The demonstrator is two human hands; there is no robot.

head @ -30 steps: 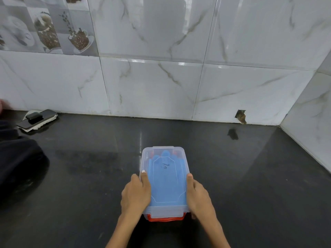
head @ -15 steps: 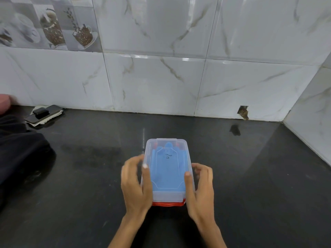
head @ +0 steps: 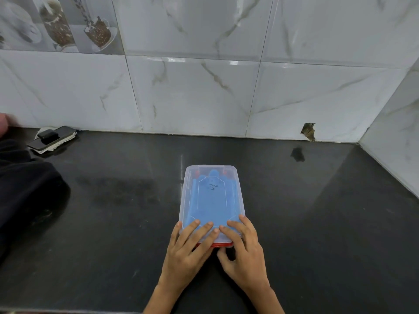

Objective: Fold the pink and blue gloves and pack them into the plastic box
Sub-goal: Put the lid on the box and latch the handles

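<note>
**Lid's on, both hands pressing the near edge**

Head view: the plastic box [head: 212, 202] sits center frame on the bench [head: 317, 223], long axis running up toward the wall. Blue glove [head: 210, 200] shows through the lid. Left hand [head: 188, 252] and right hand [head: 243, 252] lie flat-fingered on the lower end, side by side, equally near. The red latch [head: 221, 245] sits right under the fingertips, so probably it's next.

Pink glove [head: 196, 173] mostly hidden under blue
</note>
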